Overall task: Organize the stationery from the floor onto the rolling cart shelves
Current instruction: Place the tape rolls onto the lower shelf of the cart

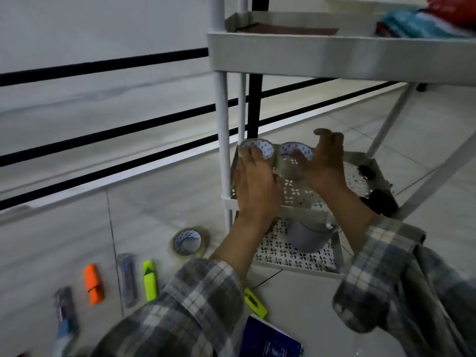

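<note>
Two clear tape rolls stand side by side on the middle shelf [298,194] of the white rolling cart. My left hand [255,181] grips the left tape roll [257,148], fingers curled over its rim. My right hand [324,163] holds the right tape roll [296,153], thumb in its core. On the floor lie a third tape roll [188,243], an orange highlighter [94,284], a yellow highlighter [150,279], a grey packaged item [126,279], a glue stick [65,313], a yellow cutter [255,302] and a blue notebook [268,341].
The cart's bottom shelf [283,256] holds a grey cup [309,235]. Dark objects [378,202] sit at the right of the middle shelf. The upper shelf [334,52] holds colourful packets [422,24]. A black railing [103,140] runs behind the cart.
</note>
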